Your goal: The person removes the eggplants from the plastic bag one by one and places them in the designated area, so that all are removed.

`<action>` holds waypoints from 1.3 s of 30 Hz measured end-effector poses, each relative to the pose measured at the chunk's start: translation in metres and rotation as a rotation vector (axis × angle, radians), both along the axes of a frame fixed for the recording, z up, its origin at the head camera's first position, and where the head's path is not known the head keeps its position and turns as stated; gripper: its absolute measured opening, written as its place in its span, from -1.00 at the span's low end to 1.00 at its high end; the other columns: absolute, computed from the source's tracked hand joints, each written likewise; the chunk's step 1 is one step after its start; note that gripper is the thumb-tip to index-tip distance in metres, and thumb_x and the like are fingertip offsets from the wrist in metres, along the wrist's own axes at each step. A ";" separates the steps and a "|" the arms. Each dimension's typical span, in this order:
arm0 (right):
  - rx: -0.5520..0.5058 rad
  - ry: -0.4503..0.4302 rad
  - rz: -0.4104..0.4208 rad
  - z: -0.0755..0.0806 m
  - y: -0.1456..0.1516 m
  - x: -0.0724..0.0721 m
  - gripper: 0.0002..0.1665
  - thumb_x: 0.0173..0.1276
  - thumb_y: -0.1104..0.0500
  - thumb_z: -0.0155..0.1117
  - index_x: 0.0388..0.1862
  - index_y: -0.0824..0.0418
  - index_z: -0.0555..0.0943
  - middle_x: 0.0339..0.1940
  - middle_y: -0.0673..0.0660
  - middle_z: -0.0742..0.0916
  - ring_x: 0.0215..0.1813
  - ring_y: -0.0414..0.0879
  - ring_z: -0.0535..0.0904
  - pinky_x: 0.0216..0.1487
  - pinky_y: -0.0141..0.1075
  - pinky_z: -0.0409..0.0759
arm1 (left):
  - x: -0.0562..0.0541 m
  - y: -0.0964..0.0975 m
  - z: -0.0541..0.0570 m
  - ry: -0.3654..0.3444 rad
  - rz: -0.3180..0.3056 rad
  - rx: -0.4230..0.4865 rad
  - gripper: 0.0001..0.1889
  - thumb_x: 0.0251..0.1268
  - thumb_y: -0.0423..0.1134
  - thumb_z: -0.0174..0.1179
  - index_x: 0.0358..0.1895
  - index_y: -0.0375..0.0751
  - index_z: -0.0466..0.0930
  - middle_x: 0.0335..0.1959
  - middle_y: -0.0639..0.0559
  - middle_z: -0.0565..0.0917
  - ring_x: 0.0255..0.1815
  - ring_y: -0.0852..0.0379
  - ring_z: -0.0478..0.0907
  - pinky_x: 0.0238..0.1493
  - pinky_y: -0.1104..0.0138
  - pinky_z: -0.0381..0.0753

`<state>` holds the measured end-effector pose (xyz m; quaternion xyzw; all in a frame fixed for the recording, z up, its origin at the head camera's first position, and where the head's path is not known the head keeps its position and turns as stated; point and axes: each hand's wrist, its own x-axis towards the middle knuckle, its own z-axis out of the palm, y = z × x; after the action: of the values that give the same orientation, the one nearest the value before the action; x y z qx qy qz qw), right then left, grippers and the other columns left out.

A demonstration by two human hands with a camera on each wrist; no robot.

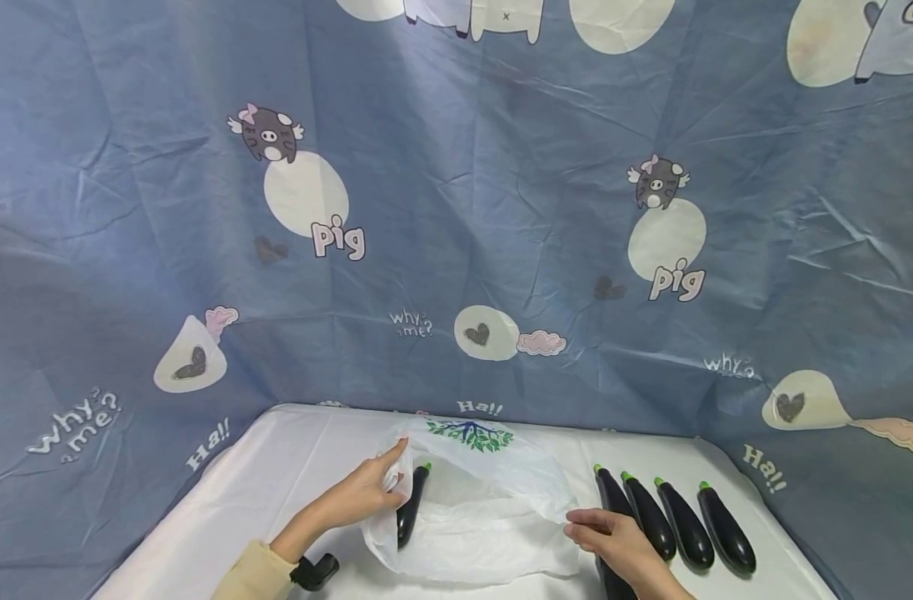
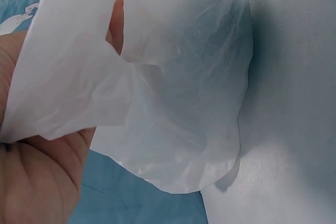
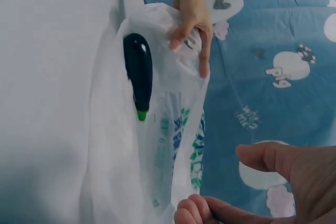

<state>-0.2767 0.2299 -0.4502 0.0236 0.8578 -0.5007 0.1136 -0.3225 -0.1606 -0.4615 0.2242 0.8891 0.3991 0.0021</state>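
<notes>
A white plastic bag (image 1: pixel 494 542) with a green and blue tree print lies on the table, its mouth spread toward me. Inside it, near the left side, rests one dark eggplant (image 3: pixel 139 72) with a green tip. My left hand (image 1: pixel 362 493) grips the bag's left rim, where the film covers part of the fingers in the left wrist view. At the opposite rim, my right hand (image 1: pixel 614 542) touches the film with its fingertips. The right wrist view shows its thumb (image 3: pixel 262 158) apart from the fingers. Several eggplants (image 1: pixel 685 525) lie beside the right hand, one partly hidden beneath it.
A white cloth covers the table (image 1: pixel 291 450). Behind it hangs a blue curtain (image 1: pixel 441 250) printed with pigs and lettering. A black strap device (image 1: pixel 316 572) sits at the left wrist, below a pale yellow sleeve (image 1: pixel 256 573).
</notes>
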 end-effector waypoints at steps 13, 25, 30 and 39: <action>-0.023 0.007 0.070 -0.002 -0.031 -0.012 -0.31 0.20 -0.11 0.37 0.11 0.38 0.58 -0.13 0.08 0.75 -0.01 0.07 0.66 0.04 -0.04 0.58 | 0.000 0.000 -0.001 -0.005 0.000 0.004 -0.07 0.14 -0.27 0.28 0.52 -0.37 -0.09 0.43 -0.35 0.24 0.47 -0.20 0.11 0.38 -0.12 0.14; -0.072 0.069 0.165 -0.006 -0.065 -0.023 -0.41 0.22 -0.04 0.35 0.05 0.40 0.60 -0.17 0.07 0.76 -0.08 -0.01 0.67 0.02 -0.08 0.60 | 0.000 -0.001 -0.001 0.004 0.004 -0.005 -0.07 0.14 -0.26 0.28 0.52 -0.37 -0.07 0.43 -0.36 0.23 0.45 -0.20 0.14 0.34 -0.12 0.22; -0.087 0.026 0.190 -0.006 -0.078 -0.026 -0.41 0.24 -0.06 0.34 0.05 0.37 0.60 -0.09 0.10 0.74 -0.01 0.09 0.66 0.07 -0.03 0.56 | -0.001 0.000 -0.001 -0.007 -0.003 0.005 -0.07 0.13 -0.27 0.27 0.52 -0.38 -0.08 0.45 -0.36 0.19 0.47 -0.21 0.11 0.36 -0.12 0.18; -0.110 0.060 0.217 -0.017 -0.109 -0.028 -0.53 0.22 0.03 0.37 -0.06 0.38 0.64 -0.25 0.04 0.75 -0.21 -0.14 0.65 -0.08 -0.17 0.61 | 0.000 0.000 -0.002 0.007 -0.014 -0.009 -0.07 0.14 -0.26 0.27 0.51 -0.41 -0.09 0.40 -0.37 0.28 0.39 -0.09 0.23 0.33 -0.10 0.23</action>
<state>-0.3052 0.1207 -0.4670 -0.0905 0.8295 -0.5324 0.1427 -0.3224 -0.1608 -0.4635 0.2318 0.8893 0.3942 0.0026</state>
